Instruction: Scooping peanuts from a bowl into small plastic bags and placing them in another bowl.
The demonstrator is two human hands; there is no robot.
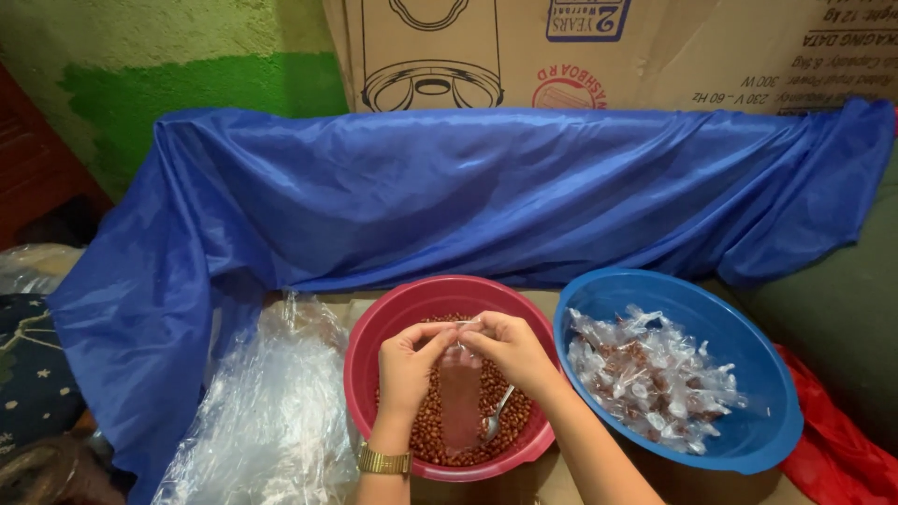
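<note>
Both my hands are over a red plastic bowl (pixel 374 327) full of brown peanuts (pixel 510 421). My left hand (pixel 409 367) and my right hand (pixel 512 348) pinch the top of a narrow clear plastic bag (pixel 460 402) filled with peanuts, which hangs down between them into the bowl. A gold watch (pixel 384 461) is on my left wrist. A metal spoon (pixel 498 418) rests in the peanuts under my right hand.
A blue bowl (pixel 758 374) at the right holds several small tied bags of peanuts (pixel 650 379). A pile of clear plastic bags (pixel 267 411) lies at the left. Blue cloth (pixel 486 187) drapes over a cardboard box (pixel 655 47) behind. Red cloth (pixel 842 458) lies at the lower right.
</note>
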